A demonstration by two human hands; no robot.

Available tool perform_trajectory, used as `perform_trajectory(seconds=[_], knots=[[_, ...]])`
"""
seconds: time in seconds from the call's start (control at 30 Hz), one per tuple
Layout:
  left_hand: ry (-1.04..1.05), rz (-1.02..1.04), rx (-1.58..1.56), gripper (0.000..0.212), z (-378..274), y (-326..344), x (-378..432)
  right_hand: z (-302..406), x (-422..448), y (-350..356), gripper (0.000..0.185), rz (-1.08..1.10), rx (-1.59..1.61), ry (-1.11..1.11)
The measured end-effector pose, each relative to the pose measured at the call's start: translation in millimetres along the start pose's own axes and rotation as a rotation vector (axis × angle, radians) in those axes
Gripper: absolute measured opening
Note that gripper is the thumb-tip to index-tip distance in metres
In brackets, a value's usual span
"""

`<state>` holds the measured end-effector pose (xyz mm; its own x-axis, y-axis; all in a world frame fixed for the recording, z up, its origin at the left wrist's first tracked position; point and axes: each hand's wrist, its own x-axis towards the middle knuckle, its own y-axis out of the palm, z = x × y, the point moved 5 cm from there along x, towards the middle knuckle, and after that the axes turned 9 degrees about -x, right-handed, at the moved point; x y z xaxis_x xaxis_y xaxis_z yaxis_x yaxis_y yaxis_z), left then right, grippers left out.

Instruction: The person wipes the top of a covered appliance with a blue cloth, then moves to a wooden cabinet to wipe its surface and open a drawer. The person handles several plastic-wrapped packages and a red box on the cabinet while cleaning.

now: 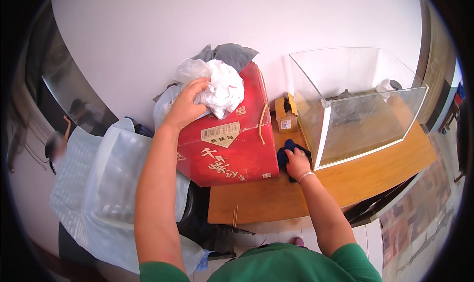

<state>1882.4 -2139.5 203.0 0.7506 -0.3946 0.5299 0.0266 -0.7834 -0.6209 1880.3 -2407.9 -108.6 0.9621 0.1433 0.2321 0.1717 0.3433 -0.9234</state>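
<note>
My left hand (187, 106) is at a crumpled white plastic bag (226, 87), its fingers and thumb around the bag's near left side. The bag lies on top of a red cardboard box (237, 156) with printed writing and a yellow cord handle (263, 124). My right hand (298, 163) grips a dark blue cloth (283, 156) on the wooden table (259, 204). That cloth lies between the box and a glass tank (363, 130); part of it is hidden under my fingers.
Grey fabric (235, 55) lies behind the bag. A small open yellow carton (286, 117) stands beside the tank, which holds a white cup (383, 92). Thin sticks (235, 217) show at the table's front edge. At left, a pale cover (111, 185) drapes furniture, with a person (55, 148) beyond.
</note>
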Motion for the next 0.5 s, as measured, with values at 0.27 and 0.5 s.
perform_trajectory(seconds=[0.27, 0.5], knots=[[0.064, -0.261, 0.061, 0.042, -19, -29, -22, 12, -99, -39, 0.055, 0.074, 0.013, -0.175], [0.043, -0.333, 0.378, 0.061, -18, -23, -33, 23, -135, -49, 0.069, 0.121, -0.049, -0.203]])
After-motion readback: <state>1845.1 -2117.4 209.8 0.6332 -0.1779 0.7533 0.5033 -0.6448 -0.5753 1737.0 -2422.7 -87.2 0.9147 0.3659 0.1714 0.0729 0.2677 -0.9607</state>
